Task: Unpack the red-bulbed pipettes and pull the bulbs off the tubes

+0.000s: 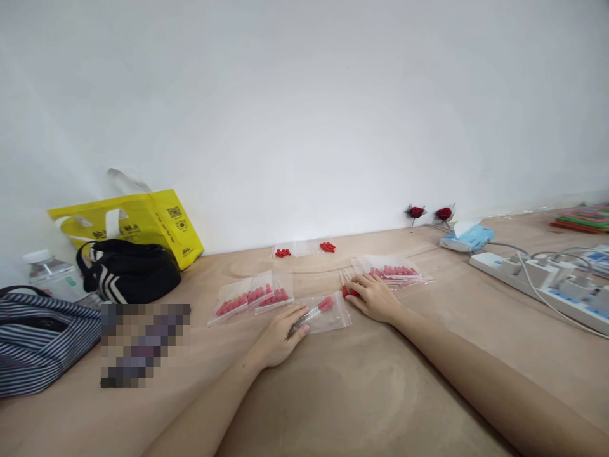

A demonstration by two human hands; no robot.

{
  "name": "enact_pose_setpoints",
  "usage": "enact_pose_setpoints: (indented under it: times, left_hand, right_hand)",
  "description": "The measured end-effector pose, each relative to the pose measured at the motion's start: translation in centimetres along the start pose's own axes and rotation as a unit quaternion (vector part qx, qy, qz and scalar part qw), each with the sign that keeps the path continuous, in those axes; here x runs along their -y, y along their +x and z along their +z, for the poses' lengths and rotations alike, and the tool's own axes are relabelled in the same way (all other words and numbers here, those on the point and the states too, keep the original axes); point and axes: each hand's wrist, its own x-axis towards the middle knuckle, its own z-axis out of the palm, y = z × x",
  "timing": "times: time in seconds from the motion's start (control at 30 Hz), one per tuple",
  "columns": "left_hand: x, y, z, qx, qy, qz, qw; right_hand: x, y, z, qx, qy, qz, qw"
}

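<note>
Thin clear tubes [311, 315] with pinkish-red ends lie between the thumb and fingers of my left hand [278, 335]. Beneath the tubes is a clear zip bag [339, 321], flat on the table. My right hand [375, 298] rests palm down just to the right, its fingers curled over small red pieces [351, 291]; the fingertips partly hide them. Left of the hands are zip bags with red pieces [247, 297] and another zip bag of them [275, 298]. More filled bags [392, 271] lie beyond my right hand.
Two small red piles [282, 252] [327, 247] lie near the wall. A black pouch [137, 270], yellow bag [128, 222], bottle [52, 276] and striped bag [42, 343] stand left. Right are a power strip [537, 285], tissue pack [469, 238] and red roses [444, 214].
</note>
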Motion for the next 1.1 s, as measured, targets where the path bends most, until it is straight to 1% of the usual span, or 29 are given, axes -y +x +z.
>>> enact_pose_setpoints:
  times: [0.1,0.17,0.23,0.3,0.4,0.6,0.7,0.8,0.87,0.97,1.1]
  left_hand:
    - [0.2,0.0,0.1,0.002,-0.003,0.0,1.0]
    - [0.2,0.0,0.1,0.004,-0.005,0.0,1.0]
    - [0.1,0.0,0.0,0.005,-0.007,-0.001,1.0]
    - [0.0,0.0,-0.2,0.007,-0.01,-0.001,1.0]
    - [-0.1,0.0,-0.4,0.015,-0.015,0.011,1.0]
    - [0.1,0.0,-0.6,0.046,-0.021,0.053,0.997]
    - [0.0,0.0,-0.7,0.049,-0.024,0.05,0.997]
    - [-0.2,0.0,-0.8,0.051,-0.022,0.04,0.998]
    - [-0.2,0.0,-0.8,0.049,-0.02,0.037,0.998]
    - [-0.2,0.0,-0.8,0.048,-0.017,0.034,0.998]
    - [-0.2,0.0,-0.8,0.049,-0.018,0.037,0.998]
  right_hand:
    - [0.2,-0.4,-0.1,-0.043,0.082,0.025,0.995]
    - [0.5,-0.7,0.0,-0.065,0.15,0.053,0.985]
    - [1.0,-0.9,0.2,-0.056,0.204,0.063,0.975]
    - [1.5,-0.9,0.4,-0.032,0.232,0.055,0.971]
    - [2.2,-0.6,0.4,-0.01,0.236,0.04,0.971]
    - [3.1,-0.4,0.4,0.028,0.194,0.019,0.98]
    - [3.1,-0.3,0.4,0.053,0.192,0.016,0.98]
    - [3.0,-0.2,0.1,0.047,0.218,0.035,0.974]
    - [3.0,-0.2,-0.2,0.045,0.248,0.042,0.967]
    - [3.3,-0.4,-0.5,0.067,0.298,0.062,0.95]
    - [3.9,-0.5,0.1,0.075,0.397,0.088,0.91]
